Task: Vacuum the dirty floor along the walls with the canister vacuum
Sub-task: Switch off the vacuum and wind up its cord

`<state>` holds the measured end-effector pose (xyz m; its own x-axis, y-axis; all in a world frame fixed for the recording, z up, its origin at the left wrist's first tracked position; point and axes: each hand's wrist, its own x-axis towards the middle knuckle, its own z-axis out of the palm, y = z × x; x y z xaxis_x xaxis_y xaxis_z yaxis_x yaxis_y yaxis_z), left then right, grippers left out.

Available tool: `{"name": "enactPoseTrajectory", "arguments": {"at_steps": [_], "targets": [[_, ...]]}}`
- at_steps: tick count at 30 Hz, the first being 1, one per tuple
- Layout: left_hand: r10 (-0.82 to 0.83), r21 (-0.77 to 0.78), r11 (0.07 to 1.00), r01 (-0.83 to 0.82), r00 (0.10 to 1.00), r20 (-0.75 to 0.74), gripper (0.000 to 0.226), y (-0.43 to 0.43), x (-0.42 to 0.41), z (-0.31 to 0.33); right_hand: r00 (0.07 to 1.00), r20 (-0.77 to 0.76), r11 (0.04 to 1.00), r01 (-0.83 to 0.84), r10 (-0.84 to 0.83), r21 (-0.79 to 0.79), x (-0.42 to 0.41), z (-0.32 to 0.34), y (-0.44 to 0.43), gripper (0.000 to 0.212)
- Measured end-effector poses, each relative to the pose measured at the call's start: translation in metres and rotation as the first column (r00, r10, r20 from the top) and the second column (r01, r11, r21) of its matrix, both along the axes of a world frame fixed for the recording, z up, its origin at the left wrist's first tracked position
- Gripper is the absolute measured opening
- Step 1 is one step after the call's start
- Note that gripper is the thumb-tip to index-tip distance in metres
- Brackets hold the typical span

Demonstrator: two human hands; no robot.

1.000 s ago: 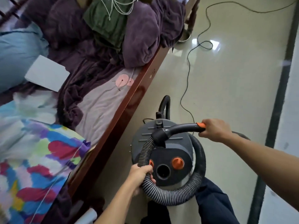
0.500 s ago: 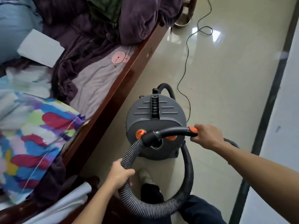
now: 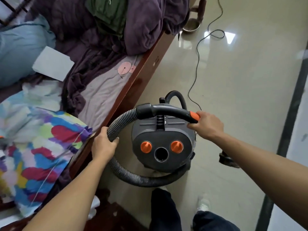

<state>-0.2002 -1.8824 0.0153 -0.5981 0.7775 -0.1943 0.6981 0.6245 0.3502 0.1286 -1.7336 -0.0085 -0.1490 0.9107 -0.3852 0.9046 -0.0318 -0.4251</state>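
A grey canister vacuum (image 3: 164, 135) with two orange knobs and an open round inlet port stands on the beige tiled floor (image 3: 241, 84) beside the bed. Its ribbed grey hose (image 3: 133, 176) loops in front of the canister and is not plugged into the port. My left hand (image 3: 103, 145) grips the hose on the left side of the loop. My right hand (image 3: 207, 125) grips the black curved hose handle (image 3: 168, 110) at its orange collar, above the canister. A black hose end (image 3: 225, 158) shows under my right forearm.
A bed with a dark red wooden rail (image 3: 133, 97) runs along the left, piled with purple blankets and a colourful quilt. The vacuum's black power cord (image 3: 197, 52) snakes over the floor behind it. A metal bowl (image 3: 190, 26) sits by the bedpost. A dark skirting strip (image 3: 293, 104) runs along the right wall.
Both hands have lifted the hose loop up and back, so the handle now lies over the canister's top and the inlet port and knobs are uncovered. My view has tilted slightly.
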Motion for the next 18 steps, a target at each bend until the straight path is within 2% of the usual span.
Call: {"name": "enactPoseTrajectory", "arguments": {"at_steps": [3,5,8,14,18], "targets": [[-0.065,0.048,0.997,0.061,0.995,0.069,0.036,0.059,-0.001,-0.019,0.995,0.042,0.996,0.086,-0.087,0.030,0.007,-0.004,0.033,0.029],[-0.137,-0.007,0.990,0.139,0.980,0.145,0.045,0.100,-0.006,-0.038,0.987,0.092,0.991,0.133,-0.135,0.025,0.014,-0.016,0.053,0.029],[-0.218,-0.107,0.962,0.252,0.941,0.258,0.047,0.144,-0.010,-0.076,0.966,0.178,0.981,0.193,-0.186,-0.025,0.021,-0.044,0.076,0.029],[-0.198,-0.193,0.931,0.309,0.874,0.444,0.052,0.218,-0.009,-0.137,0.917,0.267,0.934,0.336,-0.296,-0.118,0.022,-0.108,0.094,0.026],[-0.300,-0.217,0.871,0.441,0.827,0.475,0.055,0.255,0.016,-0.156,0.898,0.293,0.890,0.398,-0.328,-0.222,0.034,-0.144,0.087,0.021]]}}
